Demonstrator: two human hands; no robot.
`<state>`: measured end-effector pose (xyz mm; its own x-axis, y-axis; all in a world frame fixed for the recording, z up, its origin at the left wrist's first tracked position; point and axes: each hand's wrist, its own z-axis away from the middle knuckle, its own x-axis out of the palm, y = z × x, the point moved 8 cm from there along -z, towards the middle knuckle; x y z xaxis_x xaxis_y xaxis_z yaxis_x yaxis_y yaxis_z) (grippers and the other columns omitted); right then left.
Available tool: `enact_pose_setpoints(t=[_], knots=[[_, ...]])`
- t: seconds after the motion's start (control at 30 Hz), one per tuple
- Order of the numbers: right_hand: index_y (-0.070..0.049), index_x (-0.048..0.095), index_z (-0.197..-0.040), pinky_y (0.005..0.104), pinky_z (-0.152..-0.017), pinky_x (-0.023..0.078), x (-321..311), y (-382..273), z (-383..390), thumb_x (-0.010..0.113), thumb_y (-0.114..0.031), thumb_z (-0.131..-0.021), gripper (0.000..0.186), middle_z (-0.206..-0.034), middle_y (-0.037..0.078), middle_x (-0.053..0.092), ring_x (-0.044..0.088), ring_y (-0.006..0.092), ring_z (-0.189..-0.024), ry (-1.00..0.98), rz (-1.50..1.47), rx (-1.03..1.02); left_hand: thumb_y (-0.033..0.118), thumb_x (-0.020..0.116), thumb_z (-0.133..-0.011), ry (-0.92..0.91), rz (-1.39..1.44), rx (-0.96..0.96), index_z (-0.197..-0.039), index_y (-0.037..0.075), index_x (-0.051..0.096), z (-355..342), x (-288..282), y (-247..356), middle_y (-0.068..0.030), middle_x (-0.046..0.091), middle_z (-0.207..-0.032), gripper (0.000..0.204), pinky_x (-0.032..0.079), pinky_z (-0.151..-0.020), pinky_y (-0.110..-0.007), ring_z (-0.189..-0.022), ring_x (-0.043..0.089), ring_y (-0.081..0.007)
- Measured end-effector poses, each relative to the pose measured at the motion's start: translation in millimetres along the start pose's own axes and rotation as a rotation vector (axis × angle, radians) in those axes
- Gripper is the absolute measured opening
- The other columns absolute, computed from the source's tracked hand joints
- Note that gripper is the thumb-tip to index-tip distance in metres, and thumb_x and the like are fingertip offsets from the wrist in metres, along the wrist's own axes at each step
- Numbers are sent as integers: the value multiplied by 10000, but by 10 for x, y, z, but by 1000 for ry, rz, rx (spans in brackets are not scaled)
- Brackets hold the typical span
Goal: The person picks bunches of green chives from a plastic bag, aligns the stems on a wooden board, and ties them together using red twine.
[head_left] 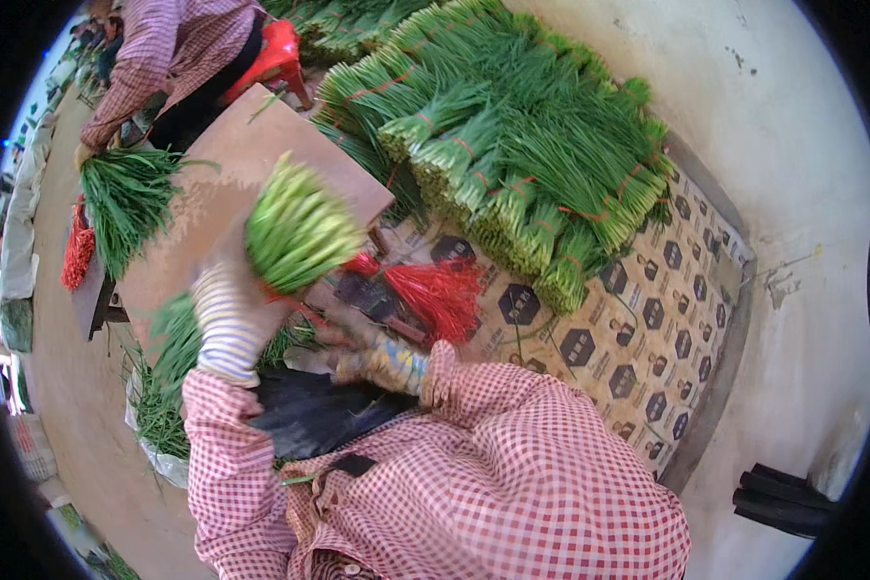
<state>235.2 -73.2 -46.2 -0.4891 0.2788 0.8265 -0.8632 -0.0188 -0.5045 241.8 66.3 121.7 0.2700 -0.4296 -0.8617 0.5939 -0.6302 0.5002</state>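
My left hand (237, 304), in a striped knit glove, is wrapped around a bunch of garlic chives (300, 227). The pale cut ends fan out upward over the board, and the green leaves hang down beside my wrist. A red tie shows at the lower edge of the stems. Just to the right, my right hand (367, 353), in a patterned glove or sleeve cuff, is close to the tie. Motion smears its fingers, so its grip cannot be made out. A bundle of red ties (435, 295) lies right beyond this hand.
A brown board (222, 145) stands ahead. Tied chive bunches (512, 145) are piled at the far right on a patterned sheet (599, 338) along the wall. A co-worker (179, 58) at the far left holds loose chives (130, 198). A bag of greens (164, 425) sits at my left.
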Motion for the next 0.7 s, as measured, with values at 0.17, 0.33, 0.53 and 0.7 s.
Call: enact_pose_setpoints(t=[0.17,0.33,0.53,0.7], knots=[[-111,333,-1455,487,-1071,428,-380,-940,604,759,-312,-832,782,-1404,122,472,479,290,-1278,63,-472,-454,343,798,-679,-121,-145,631,-1331,95,485,348,647,1301,-187,567,-1276,765,340,-1038,-570,-1210,517,-377],[-146,334,-1456,479,-1088,400,-1641,-1685,1355,690,-480,-857,773,-1445,96,442,463,311,-1295,202,-291,-887,190,806,-656,-112,39,725,-1275,40,532,152,804,1255,-220,583,-1208,693,433,-974,-470,-1148,540,-403],[-128,317,-1468,483,-1043,419,-4279,-1904,1931,659,-418,-889,732,-1497,88,336,356,322,-1344,1057,-232,-522,158,817,-692,-140,35,267,-1262,-1,546,-97,848,49,-221,630,-1157,651,470,-952,-388,-1104,611,-322],[-98,287,-1491,409,-951,455,-5252,-1996,2136,571,-251,-959,622,-1533,110,281,381,306,-1320,1134,807,96,127,796,-680,-90,-188,182,-1276,36,542,-180,1022,-407,-194,621,-1190,654,476,-951,-382,-1103,604,-334]])
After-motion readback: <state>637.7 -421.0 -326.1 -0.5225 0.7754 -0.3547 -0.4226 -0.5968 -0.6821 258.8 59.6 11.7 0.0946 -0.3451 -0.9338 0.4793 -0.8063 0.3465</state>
